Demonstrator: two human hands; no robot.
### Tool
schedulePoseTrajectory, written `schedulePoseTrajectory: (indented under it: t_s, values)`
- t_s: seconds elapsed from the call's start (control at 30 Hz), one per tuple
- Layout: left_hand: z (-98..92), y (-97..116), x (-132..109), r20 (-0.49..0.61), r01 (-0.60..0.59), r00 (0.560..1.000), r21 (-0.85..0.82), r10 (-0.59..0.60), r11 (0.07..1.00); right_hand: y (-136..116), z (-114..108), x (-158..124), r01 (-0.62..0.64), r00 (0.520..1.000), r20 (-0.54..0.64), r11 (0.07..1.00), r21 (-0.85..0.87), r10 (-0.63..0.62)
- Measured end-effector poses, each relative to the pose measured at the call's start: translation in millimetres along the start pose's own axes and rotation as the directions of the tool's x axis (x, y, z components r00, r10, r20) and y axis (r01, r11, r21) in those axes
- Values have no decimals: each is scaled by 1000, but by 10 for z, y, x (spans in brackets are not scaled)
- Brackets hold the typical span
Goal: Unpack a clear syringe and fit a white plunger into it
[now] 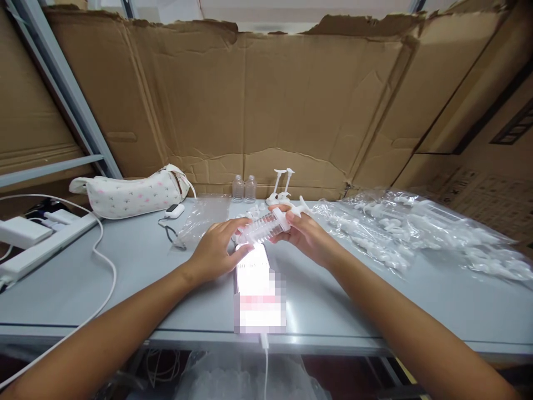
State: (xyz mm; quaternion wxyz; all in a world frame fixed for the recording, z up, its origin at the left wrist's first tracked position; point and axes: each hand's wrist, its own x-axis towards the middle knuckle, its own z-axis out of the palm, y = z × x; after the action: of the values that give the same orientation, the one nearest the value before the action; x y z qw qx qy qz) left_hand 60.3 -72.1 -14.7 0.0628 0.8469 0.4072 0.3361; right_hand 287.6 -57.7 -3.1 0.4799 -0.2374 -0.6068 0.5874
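Note:
A clear ribbed plastic bottle (261,229) with a white collar and pump head lies tilted between my two hands, above a lit phone (253,278). My left hand (219,247) grips its base end, thumb below and fingers above. At the collar end, my right hand (302,233) has its fingers wrapped round the white cap part, and the white nozzle (302,207) sticks out above it. Behind the hands stand two small clear bottles (244,189) and two white pump heads (283,186).
Plastic bags of white pump parts (391,228) cover the right side of the table (166,300). A patterned pouch (137,194), a small white device (174,211) and a power strip (50,244) with cables are on the left. Cardboard (291,100) walls the back.

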Motion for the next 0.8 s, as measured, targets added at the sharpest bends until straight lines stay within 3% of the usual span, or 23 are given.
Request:
schedulePoseTrajectory:
  t_s: [0.17,0.3,0.47,0.6,0.8]
  values:
    - [14,40,-11,-20,-31,999,52,32,998,17,37,-1,-87,995,65,992,93,81]
    - [12,58,-26,40,-17,999,9,16,1000,62,94,-19,-172,981,99,985,29,168]
    - [4,92,-36,117,69,992,-141,-53,988,73,95,-40,-77,997,20,993,-94,79]
    - [22,125,-33,224,102,974,-304,-33,947,-8,94,-65,6,1000,-20,992,-123,-9]
    - [-32,107,12,156,138,983,-253,-100,958,-113,17,-23,102,988,-102,984,-143,-117]
